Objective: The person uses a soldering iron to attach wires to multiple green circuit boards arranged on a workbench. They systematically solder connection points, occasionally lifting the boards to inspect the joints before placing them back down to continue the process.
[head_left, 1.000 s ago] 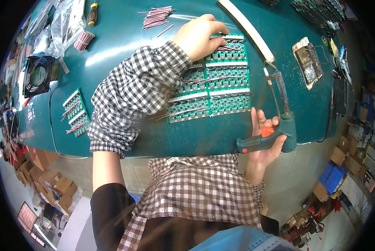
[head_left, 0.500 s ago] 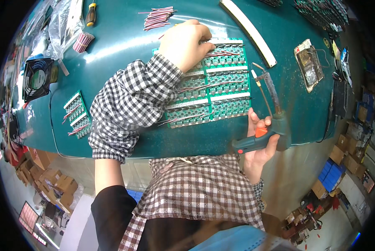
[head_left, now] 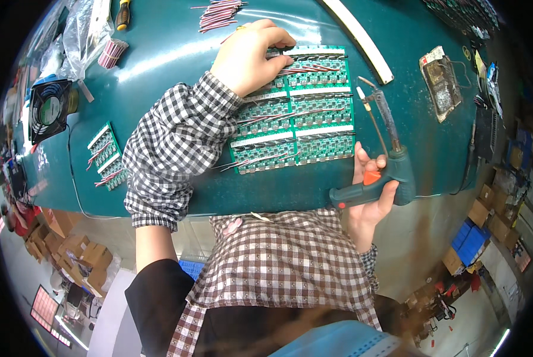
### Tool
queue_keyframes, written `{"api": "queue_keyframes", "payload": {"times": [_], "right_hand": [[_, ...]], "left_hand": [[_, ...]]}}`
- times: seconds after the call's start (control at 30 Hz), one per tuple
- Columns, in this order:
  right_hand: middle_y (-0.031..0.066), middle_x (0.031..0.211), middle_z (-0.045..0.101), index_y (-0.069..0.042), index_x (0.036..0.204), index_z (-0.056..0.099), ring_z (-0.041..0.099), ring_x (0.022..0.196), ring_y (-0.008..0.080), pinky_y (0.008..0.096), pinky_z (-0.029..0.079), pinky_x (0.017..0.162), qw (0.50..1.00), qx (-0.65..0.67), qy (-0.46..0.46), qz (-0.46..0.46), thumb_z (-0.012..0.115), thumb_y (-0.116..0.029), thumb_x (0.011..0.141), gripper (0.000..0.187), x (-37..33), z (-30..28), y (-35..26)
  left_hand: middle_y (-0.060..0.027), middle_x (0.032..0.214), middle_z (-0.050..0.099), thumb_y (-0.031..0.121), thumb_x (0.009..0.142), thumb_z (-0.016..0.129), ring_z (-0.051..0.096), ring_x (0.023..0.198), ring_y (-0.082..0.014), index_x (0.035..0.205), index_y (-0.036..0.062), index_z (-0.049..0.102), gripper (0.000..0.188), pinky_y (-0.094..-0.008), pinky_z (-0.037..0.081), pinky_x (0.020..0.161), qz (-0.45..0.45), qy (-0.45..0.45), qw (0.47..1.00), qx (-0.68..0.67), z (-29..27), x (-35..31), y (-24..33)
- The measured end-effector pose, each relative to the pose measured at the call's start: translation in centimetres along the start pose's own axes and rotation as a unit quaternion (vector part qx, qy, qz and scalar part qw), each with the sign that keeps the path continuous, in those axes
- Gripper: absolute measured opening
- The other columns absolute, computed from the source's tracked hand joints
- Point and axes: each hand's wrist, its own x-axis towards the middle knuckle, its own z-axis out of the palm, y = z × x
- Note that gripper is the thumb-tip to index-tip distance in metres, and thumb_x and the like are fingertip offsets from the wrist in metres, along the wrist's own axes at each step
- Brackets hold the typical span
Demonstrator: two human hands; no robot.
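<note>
Several green circuit boards (head_left: 323,141) lie side by side in rows on the bench, with white strips, black parts and red, black and white wires (head_left: 317,69) across them. My left hand (head_left: 250,55) is over their far left part, thumb and forefinger bent toward each other at the top row. Whatever lies between its fingertips is hidden, and a thin wire end pokes out beside the knuckles. To the right of the boards, my right hand (head_left: 370,208) grips a green soldering gun (head_left: 361,194) with an orange trigger. Its tip points away from me, apart from the boards.
A bundle of cut wires (head_left: 220,14) lies at the far side, near a long white strip (head_left: 361,41). A dirty solder tray (head_left: 441,86) is at right. At left are a small board (head_left: 107,156), a black fan (head_left: 49,110), a tied wire bundle (head_left: 112,53) and a screwdriver (head_left: 123,15).
My left hand has slid slightly left along the top row of boards. The right hand keeps its grip on the soldering gun. The whole view has shifted a little.
</note>
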Motion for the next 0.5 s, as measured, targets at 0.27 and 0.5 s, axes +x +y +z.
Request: {"api": "queue_keyframes", "payload": {"times": [0.27,0.5], "right_hand": [[0.0096,0.094,0.060,-0.003,0.106,0.045,0.054,0.114,0.0310,0.0503,0.018,0.115,0.999,0.019,0.024,-0.012,0.058,-0.038,0.090,0.040,-0.1,0.2,-0.6],[0.0072,0.089,0.057,-0.003,0.105,0.050,0.055,0.110,0.0303,0.0496,0.021,0.113,0.999,-0.032,0.005,-0.003,0.061,-0.043,0.086,0.046,0.3,0.0,-0.2]], "left_hand": [[-0.0166,0.116,0.055,0.024,0.076,0.072,0.052,0.111,-0.0322,0.120,0.0030,0.053,0.052,-0.0403,0.041,0.094,-0.047,0.033,0.991,0.123,-3.0,-5.1,3.9],[-0.0210,0.136,0.041,0.030,0.068,0.079,0.035,0.130,-0.0380,0.134,0.0056,0.042,0.079,-0.0435,0.033,0.105,-0.088,0.017,0.991,0.097,-1.6,-7.9,3.4]]}}
